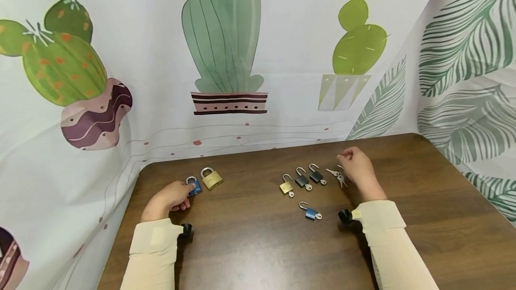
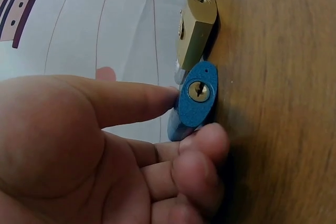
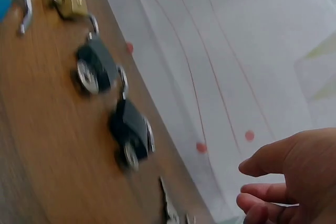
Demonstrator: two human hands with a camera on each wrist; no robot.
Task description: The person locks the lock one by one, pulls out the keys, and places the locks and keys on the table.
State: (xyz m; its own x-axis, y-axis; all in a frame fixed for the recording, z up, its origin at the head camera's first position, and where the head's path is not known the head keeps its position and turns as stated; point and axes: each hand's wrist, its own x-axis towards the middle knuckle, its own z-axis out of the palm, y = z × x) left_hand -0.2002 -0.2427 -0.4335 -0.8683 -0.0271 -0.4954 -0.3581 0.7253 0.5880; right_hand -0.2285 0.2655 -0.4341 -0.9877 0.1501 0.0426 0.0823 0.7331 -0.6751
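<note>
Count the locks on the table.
6: a blue lock at the left hand, a big gold lock beside it; farther right, a small gold lock, two black locks and, nearest the camera, an open blue lock.

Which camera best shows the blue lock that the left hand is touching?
The left wrist view: the blue lock is close, its keyhole facing the camera. The head view shows it small, partly covered by the left hand. The right wrist view misses it, showing another blue lock at the edge.

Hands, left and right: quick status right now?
Left hand: closed, thumb and fingers pinching a blue padlock.
Right hand: open, fingers loosely bent near the keys, nothing visibly held.
</note>
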